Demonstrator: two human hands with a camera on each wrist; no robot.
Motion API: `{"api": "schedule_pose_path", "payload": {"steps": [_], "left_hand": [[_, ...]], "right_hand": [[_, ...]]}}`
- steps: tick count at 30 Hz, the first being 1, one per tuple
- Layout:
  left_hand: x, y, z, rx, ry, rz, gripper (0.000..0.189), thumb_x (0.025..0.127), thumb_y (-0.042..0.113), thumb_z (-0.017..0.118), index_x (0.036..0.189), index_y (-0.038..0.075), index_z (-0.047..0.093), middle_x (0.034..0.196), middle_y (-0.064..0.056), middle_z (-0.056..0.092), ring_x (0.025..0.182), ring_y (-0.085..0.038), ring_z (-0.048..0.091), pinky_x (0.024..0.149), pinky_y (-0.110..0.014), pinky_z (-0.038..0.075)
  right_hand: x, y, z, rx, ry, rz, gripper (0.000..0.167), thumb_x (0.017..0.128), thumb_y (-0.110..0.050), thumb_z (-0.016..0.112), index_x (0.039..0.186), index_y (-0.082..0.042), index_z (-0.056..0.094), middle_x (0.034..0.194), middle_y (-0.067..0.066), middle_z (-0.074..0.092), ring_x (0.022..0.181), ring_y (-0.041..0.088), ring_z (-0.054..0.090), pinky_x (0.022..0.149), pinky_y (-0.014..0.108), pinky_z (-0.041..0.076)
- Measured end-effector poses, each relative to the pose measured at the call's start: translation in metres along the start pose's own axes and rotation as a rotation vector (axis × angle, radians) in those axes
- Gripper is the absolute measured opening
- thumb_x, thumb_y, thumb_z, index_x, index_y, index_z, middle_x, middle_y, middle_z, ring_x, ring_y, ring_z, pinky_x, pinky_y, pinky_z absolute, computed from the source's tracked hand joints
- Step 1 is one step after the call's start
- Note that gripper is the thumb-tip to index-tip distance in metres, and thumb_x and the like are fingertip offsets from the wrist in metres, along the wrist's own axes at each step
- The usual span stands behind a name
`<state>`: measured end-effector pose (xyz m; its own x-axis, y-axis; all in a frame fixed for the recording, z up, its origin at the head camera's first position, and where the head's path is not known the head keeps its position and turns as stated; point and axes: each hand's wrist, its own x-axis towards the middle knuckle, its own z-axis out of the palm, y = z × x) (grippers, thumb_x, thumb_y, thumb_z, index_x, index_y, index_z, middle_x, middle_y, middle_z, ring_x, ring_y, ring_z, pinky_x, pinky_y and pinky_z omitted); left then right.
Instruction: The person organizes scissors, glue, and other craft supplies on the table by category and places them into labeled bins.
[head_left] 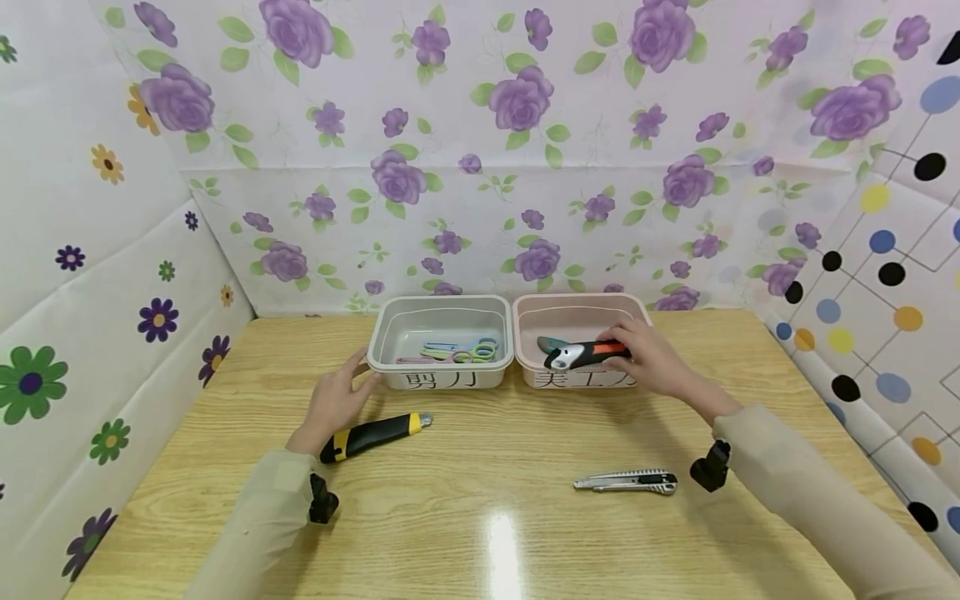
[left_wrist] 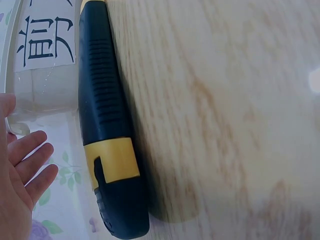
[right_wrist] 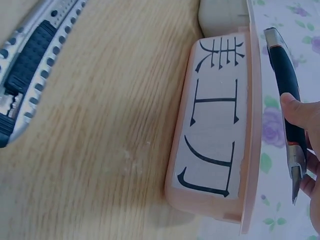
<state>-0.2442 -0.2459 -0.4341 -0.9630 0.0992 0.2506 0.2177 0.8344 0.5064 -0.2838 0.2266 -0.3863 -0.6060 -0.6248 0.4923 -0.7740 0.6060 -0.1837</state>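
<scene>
Over the front of the pink bin point(head_left: 581, 300), my right hand point(head_left: 648, 358) grips a black, orange and silver utility knife point(head_left: 588, 355). In the right wrist view the thumb presses along the handle of this knife point(right_wrist: 286, 90), above the bin's rim. A teal-handled tool point(head_left: 551, 343) lies inside the pink bin, partly hidden. My left hand point(head_left: 337, 404) is at the left side of the grey bin point(head_left: 442, 302), its fingers spread and its thumb by the rim. Just below that hand a black and yellow utility knife point(head_left: 378, 434) lies on the table.
Several pairs of scissors point(head_left: 461, 353) lie in the grey bin. A silver utility knife point(head_left: 628, 481) rests on the right part of the wooden table point(head_left: 465, 467). Both bins carry labels on their fronts and stand side by side before a flowered cloth point(head_left: 465, 225).
</scene>
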Motion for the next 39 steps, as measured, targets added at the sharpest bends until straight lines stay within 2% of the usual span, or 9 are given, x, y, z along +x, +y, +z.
{"api": "schedule_pose_path", "payload": {"steps": [9, 17, 26, 31, 39], "left_hand": [[0.000, 0.001, -0.001, -0.007, -0.003, -0.004, 0.058, 0.092, 0.034, 0.053, 0.139, 0.005, 0.035, 0.118, -0.018, 0.058, 0.035, -0.011, 0.029, 0.041, -0.029, 0.031], [0.001, -0.001, -0.001, -0.003, 0.008, 0.006, 0.057, 0.092, 0.032, 0.053, 0.138, 0.005, 0.036, 0.117, -0.018, 0.059, 0.034, -0.011, 0.028, 0.043, -0.029, 0.032], [0.000, 0.000, 0.000, -0.009, 0.004, 0.010, 0.057, 0.092, 0.032, 0.053, 0.138, 0.004, 0.036, 0.117, -0.019, 0.058, 0.034, -0.011, 0.028, 0.048, -0.029, 0.034], [0.001, 0.000, -0.001, -0.005, 0.001, 0.005, 0.057, 0.092, 0.033, 0.053, 0.138, 0.004, 0.035, 0.117, -0.019, 0.058, 0.036, -0.011, 0.028, 0.048, -0.029, 0.034], [0.001, -0.001, 0.000, -0.010, -0.003, -0.004, 0.057, 0.092, 0.032, 0.054, 0.139, 0.005, 0.035, 0.118, -0.019, 0.058, 0.036, -0.012, 0.028, 0.047, -0.029, 0.033]], "right_hand": [[0.009, 0.010, 0.003, -0.004, -0.015, 0.082, 0.033, 0.075, -0.009, 0.073, 0.105, 0.001, 0.062, 0.100, 0.015, 0.055, 0.086, 0.027, 0.049, 0.071, 0.042, 0.038], [0.018, 0.013, 0.007, -0.038, -0.008, 0.074, 0.031, 0.076, -0.009, 0.072, 0.103, 0.000, 0.061, 0.099, 0.015, 0.055, 0.092, 0.030, 0.047, 0.075, 0.044, 0.039], [0.022, 0.022, 0.013, -0.065, -0.008, 0.118, 0.033, 0.076, -0.010, 0.073, 0.105, 0.000, 0.061, 0.094, 0.013, 0.054, 0.087, 0.029, 0.049, 0.074, 0.044, 0.038], [0.024, 0.026, 0.016, -0.075, -0.022, 0.143, 0.033, 0.077, -0.014, 0.072, 0.105, 0.000, 0.062, 0.095, 0.013, 0.055, 0.089, 0.030, 0.049, 0.077, 0.045, 0.038], [0.027, 0.033, 0.025, -0.084, -0.027, 0.139, 0.031, 0.076, -0.014, 0.073, 0.101, -0.001, 0.062, 0.089, 0.012, 0.054, 0.083, 0.029, 0.048, 0.081, 0.048, 0.034]]}}
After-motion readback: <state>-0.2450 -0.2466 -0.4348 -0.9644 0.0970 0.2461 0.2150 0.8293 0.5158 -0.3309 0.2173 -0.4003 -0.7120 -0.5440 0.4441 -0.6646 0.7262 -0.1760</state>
